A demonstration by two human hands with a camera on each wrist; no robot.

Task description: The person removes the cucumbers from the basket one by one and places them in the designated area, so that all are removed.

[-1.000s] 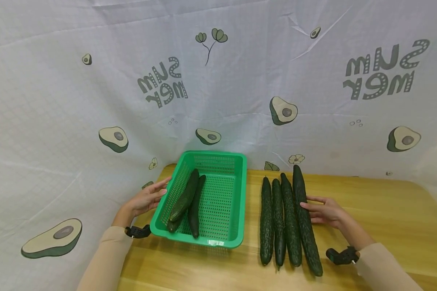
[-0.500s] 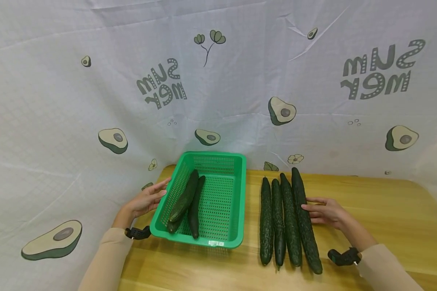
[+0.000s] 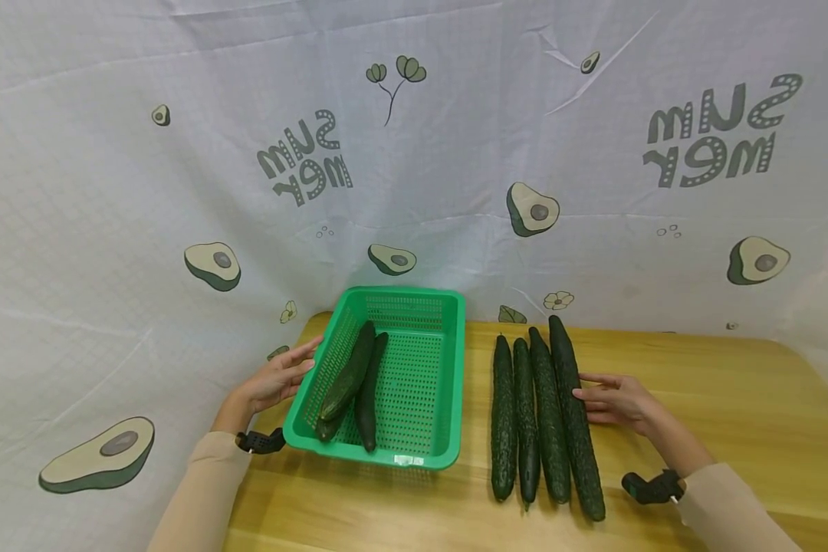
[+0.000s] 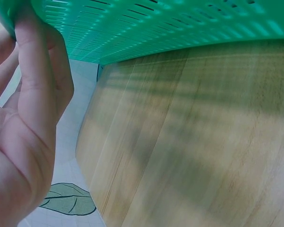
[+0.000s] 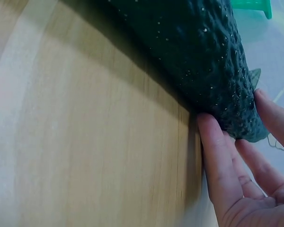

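Observation:
My left hand [image 3: 276,381] rests at the left rim of a green plastic basket [image 3: 454,383], fingers mostly straight and fingertips right at the edge. The left wrist view shows its fingers [image 4: 33,80] reaching up to the green rim, their tips partly hidden. Several long, dark green cucumbers lie side by side on the table, right of the basket. My right hand [image 3: 614,402] touches the right side of the rightmost cucumber [image 3: 576,418], its fingers loosely extended. In the right wrist view the thumb [image 5: 274,113] and fingertips lie along this bumpy cucumber near one end.
Inside the basket, three cucumbers lie toward its left side, including one on top [image 3: 350,376]. A wooden table [image 3: 704,383] carries everything. Behind it and along the left hangs a white curtain [image 3: 455,153] printed with avocados and lettering.
The rightmost cucumber has shifted slightly left, closer to the others, with my right hand staying beside it. My left hand and the basket stay in place.

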